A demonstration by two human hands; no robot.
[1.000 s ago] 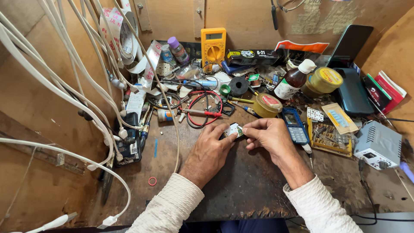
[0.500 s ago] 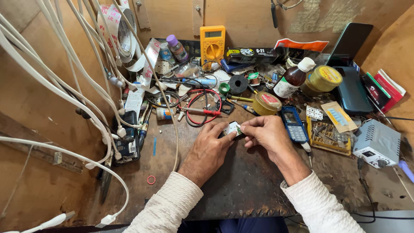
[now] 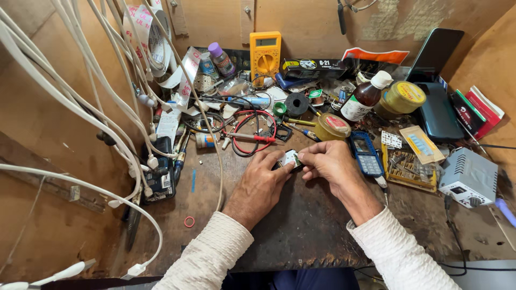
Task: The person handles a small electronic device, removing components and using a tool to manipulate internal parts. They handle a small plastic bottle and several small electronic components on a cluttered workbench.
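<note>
Nothing has shifted — both hands' fingers (image 3: 299,157) pinch a small white part (image 3: 290,158).

Dark brown, stained and scuffed worktop (image 3: 301,236). Small white-and-black part (image 3: 290,158) pinched between left hand (image 3: 260,182) and right hand (image 3: 330,161); cream knit-textured sleeves (image 3: 215,258). Yellow multimeter (image 3: 265,51) with grey screen. Red probe leads (image 3: 252,129) looped beside black ones. White cables (image 3: 80,91) hanging at left. Blue keypad phone (image 3: 367,156). Brown bottle (image 3: 365,96), white cap and label. Purple-capped vial (image 3: 220,58). Yellow-lidded jar (image 3: 403,96). Light grey unit (image 3: 468,176). Small red ring (image 3: 189,221).
</note>
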